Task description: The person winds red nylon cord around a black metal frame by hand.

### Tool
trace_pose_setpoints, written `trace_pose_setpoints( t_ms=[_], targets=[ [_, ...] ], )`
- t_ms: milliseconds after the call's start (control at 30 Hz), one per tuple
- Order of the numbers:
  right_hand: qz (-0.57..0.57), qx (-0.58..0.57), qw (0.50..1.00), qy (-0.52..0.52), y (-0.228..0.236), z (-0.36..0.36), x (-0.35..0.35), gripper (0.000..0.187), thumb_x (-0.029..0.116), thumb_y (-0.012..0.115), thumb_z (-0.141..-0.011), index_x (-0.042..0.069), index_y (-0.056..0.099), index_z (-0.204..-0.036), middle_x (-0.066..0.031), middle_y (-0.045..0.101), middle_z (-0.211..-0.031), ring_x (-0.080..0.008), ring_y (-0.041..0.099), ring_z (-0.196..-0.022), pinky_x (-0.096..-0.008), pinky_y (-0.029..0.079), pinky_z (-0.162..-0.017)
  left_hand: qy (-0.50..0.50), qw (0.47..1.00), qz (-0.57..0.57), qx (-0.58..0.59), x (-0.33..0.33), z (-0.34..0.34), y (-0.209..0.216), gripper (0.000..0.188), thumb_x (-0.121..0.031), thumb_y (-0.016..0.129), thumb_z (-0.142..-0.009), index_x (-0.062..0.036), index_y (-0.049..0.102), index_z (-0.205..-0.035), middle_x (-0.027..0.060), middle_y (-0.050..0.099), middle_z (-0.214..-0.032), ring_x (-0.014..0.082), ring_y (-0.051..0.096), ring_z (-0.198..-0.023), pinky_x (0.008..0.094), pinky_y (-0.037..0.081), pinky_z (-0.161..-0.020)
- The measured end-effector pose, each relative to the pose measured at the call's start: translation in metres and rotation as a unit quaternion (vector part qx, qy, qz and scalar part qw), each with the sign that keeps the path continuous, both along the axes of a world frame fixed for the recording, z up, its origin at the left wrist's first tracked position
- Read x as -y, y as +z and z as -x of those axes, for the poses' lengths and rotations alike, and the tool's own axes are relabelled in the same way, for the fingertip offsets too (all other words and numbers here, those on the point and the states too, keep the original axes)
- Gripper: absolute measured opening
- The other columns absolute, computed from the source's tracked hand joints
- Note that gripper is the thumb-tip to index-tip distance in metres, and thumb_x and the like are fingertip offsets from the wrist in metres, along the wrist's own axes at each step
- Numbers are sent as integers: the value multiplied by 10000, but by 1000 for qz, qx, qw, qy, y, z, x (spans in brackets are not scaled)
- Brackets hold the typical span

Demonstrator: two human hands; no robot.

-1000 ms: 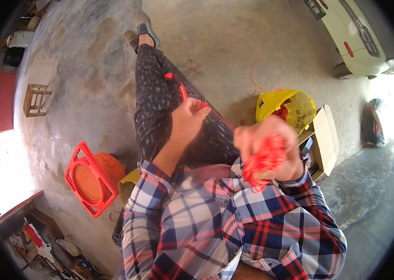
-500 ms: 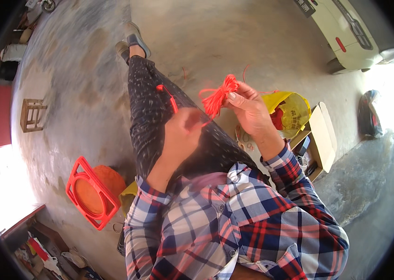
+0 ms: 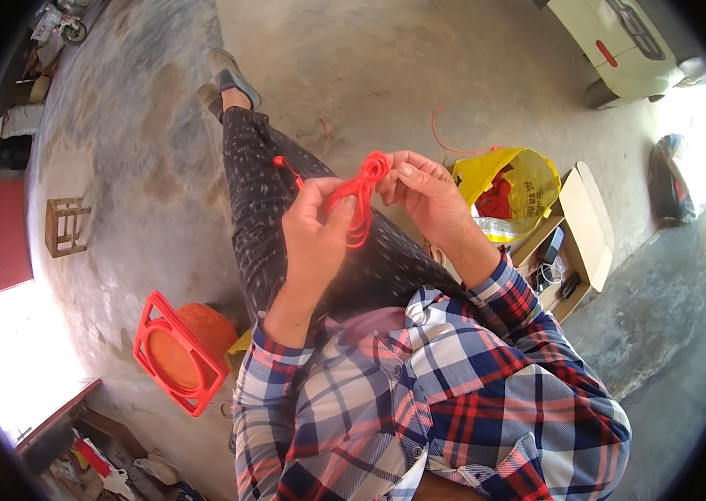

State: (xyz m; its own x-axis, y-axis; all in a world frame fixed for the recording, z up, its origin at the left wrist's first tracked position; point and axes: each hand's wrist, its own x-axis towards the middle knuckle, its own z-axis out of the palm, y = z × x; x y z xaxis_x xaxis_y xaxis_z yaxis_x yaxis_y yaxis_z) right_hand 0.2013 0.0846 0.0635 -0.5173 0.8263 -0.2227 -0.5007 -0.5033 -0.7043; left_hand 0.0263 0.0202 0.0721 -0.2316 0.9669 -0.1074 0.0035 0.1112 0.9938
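A bundle of thin red cord (image 3: pixel 361 194) is held up over my crossed legs, its strands folded into loops. My left hand (image 3: pixel 315 225) pinches the bundle between thumb and fingers, some loops hanging below the thumb. At its upper right end, where the strands curl into small rings, my right hand (image 3: pixel 426 194) is closed, its fingertips on the cord. A red cord end with a small knob (image 3: pixel 279 161) sticks out past my left hand, over my dark trousers. The exact grip of my right fingertips is partly hidden.
To the right lie an open yellow bag (image 3: pixel 528 171) with red material inside and a cardboard box (image 3: pixel 587 225) holding small items. Left are a red-orange plastic stool (image 3: pixel 173 351) and a small wooden stool (image 3: pixel 66 227). A pale vehicle (image 3: pixel 620 54) stands far right.
The bundle has passed from my right hand into my left hand's grip. My left hand was blurred in motion. My right hand has shifted to the looped end.
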Motion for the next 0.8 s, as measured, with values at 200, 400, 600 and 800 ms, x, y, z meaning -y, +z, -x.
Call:
trace_pose_setpoints(
  t_ms=[200,400,600,800],
  targets=[
    [-71,97,993,-19,4,4,-1,167,121,679,-864,40,626,-1000,-18,646,-886,-112,574,-813,-260,454,-740,-24,999,16,-31,-1,-3,7,169,-81,645,-864,12,625,-1004,56,683,-888,89,613,-827,253,489,-754],
    [-46,42,998,3,-10,-3,-1,162,111,697,-846,41,621,-971,-27,654,-882,-119,590,-791,-259,467,-731,-45,999,26,0,-2,1,1,154,-65,636,-865,8,625,-1000,36,665,-896,85,605,-836,242,482,-763],
    [6,25,1000,-2,-14,-5,1,165,164,713,-856,48,629,-939,-28,660,-863,-109,603,-753,-248,482,-696,-68,992,59,88,-5,-1,7,172,-55,630,-858,13,616,-1015,32,654,-924,94,605,-865,243,479,-795],
    [11,29,1000,-3,-18,-2,2,189,229,723,-863,71,622,-890,-20,660,-836,-93,588,-714,-235,463,-645,-83,989,-40,-117,-7,-13,17,247,-92,715,-830,17,591,-1014,47,661,-898,105,602,-774,241,493,-742]
  ],
)
